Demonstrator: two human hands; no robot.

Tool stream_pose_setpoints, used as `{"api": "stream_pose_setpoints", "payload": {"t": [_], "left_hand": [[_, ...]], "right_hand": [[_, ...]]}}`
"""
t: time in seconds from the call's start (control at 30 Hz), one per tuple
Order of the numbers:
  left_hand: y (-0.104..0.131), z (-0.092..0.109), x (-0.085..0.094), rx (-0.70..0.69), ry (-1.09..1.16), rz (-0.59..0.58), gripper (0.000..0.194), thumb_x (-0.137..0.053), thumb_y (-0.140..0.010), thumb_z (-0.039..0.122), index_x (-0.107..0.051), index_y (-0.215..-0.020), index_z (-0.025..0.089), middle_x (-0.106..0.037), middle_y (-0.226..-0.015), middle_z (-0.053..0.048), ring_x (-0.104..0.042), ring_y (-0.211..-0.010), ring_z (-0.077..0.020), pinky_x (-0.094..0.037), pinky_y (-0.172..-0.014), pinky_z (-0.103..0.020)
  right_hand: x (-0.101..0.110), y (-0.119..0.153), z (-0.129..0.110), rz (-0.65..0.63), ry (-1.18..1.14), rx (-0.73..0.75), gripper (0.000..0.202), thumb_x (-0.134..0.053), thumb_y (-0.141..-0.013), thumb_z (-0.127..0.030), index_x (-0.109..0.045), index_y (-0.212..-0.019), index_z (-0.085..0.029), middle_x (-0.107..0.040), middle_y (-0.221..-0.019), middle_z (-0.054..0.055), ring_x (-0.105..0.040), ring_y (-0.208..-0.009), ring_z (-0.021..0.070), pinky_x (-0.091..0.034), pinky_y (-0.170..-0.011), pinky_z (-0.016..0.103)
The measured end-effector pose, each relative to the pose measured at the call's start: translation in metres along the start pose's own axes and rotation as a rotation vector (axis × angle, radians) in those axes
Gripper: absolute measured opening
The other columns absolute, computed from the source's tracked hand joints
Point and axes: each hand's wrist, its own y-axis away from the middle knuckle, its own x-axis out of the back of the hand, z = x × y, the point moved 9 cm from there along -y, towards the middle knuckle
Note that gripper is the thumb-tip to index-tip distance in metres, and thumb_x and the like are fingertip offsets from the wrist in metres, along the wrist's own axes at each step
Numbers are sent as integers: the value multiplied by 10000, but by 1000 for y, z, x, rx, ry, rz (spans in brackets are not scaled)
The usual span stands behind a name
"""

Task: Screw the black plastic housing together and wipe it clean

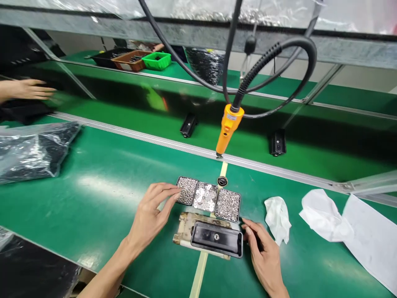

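A black rectangular housing (217, 239) with a small metal part at its middle lies on a worn fixture block (185, 227). Behind it stand three small trays of metal parts: a left tray (187, 190), a middle tray (205, 196) and a right tray (228, 205). My left hand (155, 207) reaches to the left tray, thumb and fingertips pinched at its edge; what they hold is too small to name. Beside the housing's right end is my right hand (262, 252), fingers curled but apart, holding nothing visible.
An orange electric screwdriver (228, 128) hangs from a cable above the trays. White cloths (278, 219) lie right, a plastic bag (34, 151) left. A round black part (222, 181) sits behind the trays. Another person's hand (31, 89) is at upper left.
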Motion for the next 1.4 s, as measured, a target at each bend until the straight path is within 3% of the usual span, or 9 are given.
{"api": "stream_pose_setpoints", "payload": {"t": [0.13, 0.43, 0.67, 0.87, 0.93, 1.03, 1.2, 1.3, 1.4], "left_hand": [[-2, -28, -4, 68, -151, -57, 159, -569, -1013, 244, -721, -1016, 196, -705, -991, -50, -573, -953, -228, -497, -849, -394], [-3, -41, -54, 106, -164, -148, 92, -618, -967, 185, -710, -964, 176, -680, -926, -67, -531, -908, -258, -487, -799, -404], [-3, -42, -54, 105, -81, -142, 119, -539, -1010, 190, -651, -972, 186, -651, -937, -53, -522, -901, -235, -468, -804, -384], [-2, -40, -48, 87, 60, -32, 158, -478, -1053, 266, -609, -989, 206, -653, -978, -53, -554, -951, -227, -477, -848, -378], [0, -42, -47, 81, 110, 22, 137, -497, -1047, 278, -606, -992, 216, -656, -978, -48, -572, -964, -222, -483, -848, -362], [3, -47, -48, 90, 189, 66, 130, -520, -1036, 285, -609, -963, 224, -657, -964, -42, -595, -962, -216, -487, -832, -339], [8, -56, -51, 126, 256, 82, 151, -524, -1031, 302, -612, -932, 229, -645, -947, -33, -595, -889, -199, -474, -803, -319], [8, -60, -50, 142, 275, 94, 141, -529, -1029, 300, -621, -950, 228, -641, -954, -27, -584, -842, -181, -464, -783, -305], [7, -63, -49, 145, 296, 110, 146, -524, -1032, 299, -636, -983, 219, -633, -916, -30, -558, -789, -171, -446, -728, -295]], "right_hand": [[2, 0, 6, 19, 70, 27, 285, -537, -1010, -401, -681, -1220, -272, -705, -1085, 66, -702, -953, 201, -566, -712, 246], [3, -3, 9, 40, 161, 60, 309, -522, -1010, -423, -690, -1223, -275, -727, -1123, 58, -727, -989, 203, -596, -737, 240], [5, -2, 14, 46, 97, -35, 348, -558, -980, -481, -721, -1190, -256, -741, -1049, 74, -726, -927, 212, -602, -713, 245], [8, -22, 21, 47, -182, -152, 421, -594, -950, -526, -711, -1194, -203, -726, -877, 72, -641, -614, 161, -563, -540, 254], [13, -48, 4, 71, -184, -127, 449, -590, -951, -535, -682, -1234, -198, -728, -938, 86, -659, -683, 173, -572, -585, 271], [18, -103, -50, 127, -97, 26, 477, -589, -959, -516, -609, -1337, -224, -706, -1139, 110, -678, -960, 217, -575, -877, 371], [-5, -193, -145, 142, -143, 256, 655, -658, -919, -476, -422, -1490, -257, -541, -1436, 125, -540, -1272, 268, -450, -1076, 471], [-26, -222, -165, 112, -217, 270, 523, -692, -892, -453, -554, -1346, -232, -648, -1229, 84, -597, -1139, 252, -448, -1056, 463], [-34, -223, -162, 110, -273, 255, 415, -637, -924, -420, -581, -1275, -207, -652, -1032, 50, -629, -973, 216, -500, -950, 421]]}}
